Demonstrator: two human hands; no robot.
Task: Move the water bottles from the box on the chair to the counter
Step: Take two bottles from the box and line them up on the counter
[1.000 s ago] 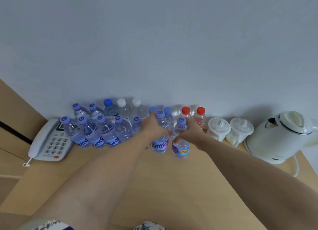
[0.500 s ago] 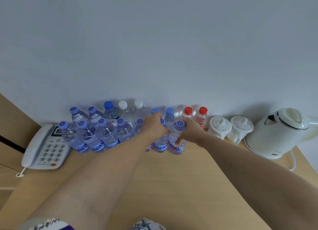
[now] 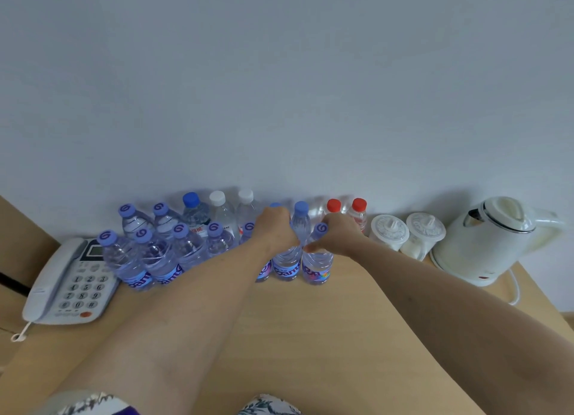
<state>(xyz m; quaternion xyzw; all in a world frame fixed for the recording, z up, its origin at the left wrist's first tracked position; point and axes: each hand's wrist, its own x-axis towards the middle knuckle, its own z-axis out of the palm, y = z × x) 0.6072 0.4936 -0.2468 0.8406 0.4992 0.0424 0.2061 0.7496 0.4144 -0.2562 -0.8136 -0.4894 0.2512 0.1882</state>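
Bottles stand upright at the far edge of the pale wooden counter [image 3: 279,337], long axes vertical, right in front of both hands in the head view. The left hand [image 3: 276,228] curls round the shoulder of a clear plastic water bottle with a purple label [image 3: 287,267], and the right hand [image 3: 338,236] pinches the neck of a second clear bottle with a lilac cap [image 3: 316,268] just beside it; each hand is nearest its own bottle, and both bottles rest on the counter. To their left the row of lilac-capped bottles [image 3: 155,253] is packed close, so letting go and drawing the arms straight back looks like the safe way out. A grey desk telephone [image 3: 62,284] lies far left, a white electric kettle [image 3: 490,240] far right. Against the earlier frames, the two held bottles have slid further back toward the wall, closing up with the row, and the camera has tipped slightly.
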